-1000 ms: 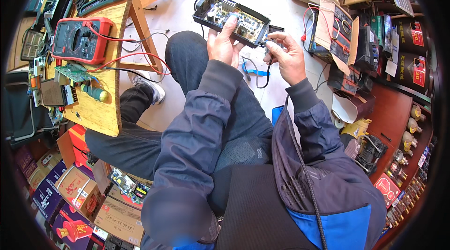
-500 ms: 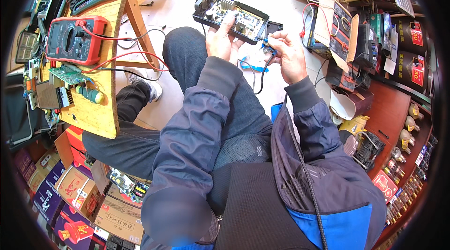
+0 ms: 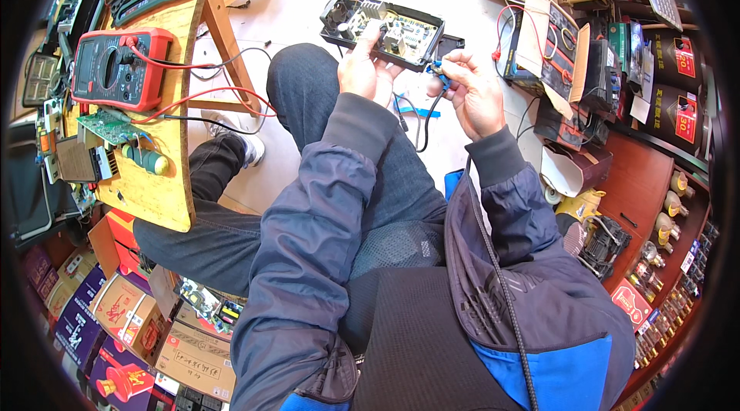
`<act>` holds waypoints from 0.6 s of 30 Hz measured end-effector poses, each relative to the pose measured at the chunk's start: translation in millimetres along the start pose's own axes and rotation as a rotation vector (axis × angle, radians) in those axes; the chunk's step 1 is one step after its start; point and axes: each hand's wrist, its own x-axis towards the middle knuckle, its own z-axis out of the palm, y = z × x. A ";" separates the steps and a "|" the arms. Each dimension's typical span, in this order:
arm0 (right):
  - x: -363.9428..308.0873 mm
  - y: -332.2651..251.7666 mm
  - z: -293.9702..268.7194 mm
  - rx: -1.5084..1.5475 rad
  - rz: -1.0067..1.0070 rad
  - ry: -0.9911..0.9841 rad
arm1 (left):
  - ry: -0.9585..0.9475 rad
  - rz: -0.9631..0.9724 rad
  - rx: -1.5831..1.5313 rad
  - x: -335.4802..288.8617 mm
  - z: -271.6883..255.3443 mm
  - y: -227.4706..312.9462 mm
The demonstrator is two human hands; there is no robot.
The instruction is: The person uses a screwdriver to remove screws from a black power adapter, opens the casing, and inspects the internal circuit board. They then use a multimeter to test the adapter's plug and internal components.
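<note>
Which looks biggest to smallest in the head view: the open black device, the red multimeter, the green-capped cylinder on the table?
1. Open black device, held by the left hand.
2. Red multimeter, close in size, so unsure.
3. Green-capped cylinder, clearly smallest.

A dark blue padded jacket (image 3: 308,257) with ribbed grey cuffs (image 3: 358,122) is worn, above dark jeans (image 3: 308,95).

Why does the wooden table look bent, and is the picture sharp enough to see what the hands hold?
Head view: the fisheye lens curves the wooden table near the rim; daylight is even, the middle sharp, showing the left hand on an open black case and the right hand pinching a blue-tipped lead.
</note>
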 end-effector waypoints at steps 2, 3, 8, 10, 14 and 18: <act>-0.5 1.3 0.1 0.057 -0.004 -0.024 | -0.012 -0.017 -0.029 0.9 -0.3 0.2; -0.6 2.1 -0.3 0.092 -0.013 -0.043 | -0.013 -0.017 -0.029 0.4 -0.5 -0.1; 0.9 6.4 -2.5 0.209 -0.025 -0.114 | -0.054 -0.042 -0.036 -1.4 1.5 -0.3; 1.0 6.9 -1.2 0.231 -0.045 -0.130 | -0.057 -0.055 -0.038 -1.7 3.1 0.5; -2.4 4.5 6.4 0.250 -0.093 -0.143 | -0.094 -0.060 -0.029 -3.4 4.8 0.6; -9.4 0.6 13.2 0.180 -0.142 -0.118 | -0.088 -0.067 -0.048 -1.5 4.8 -0.6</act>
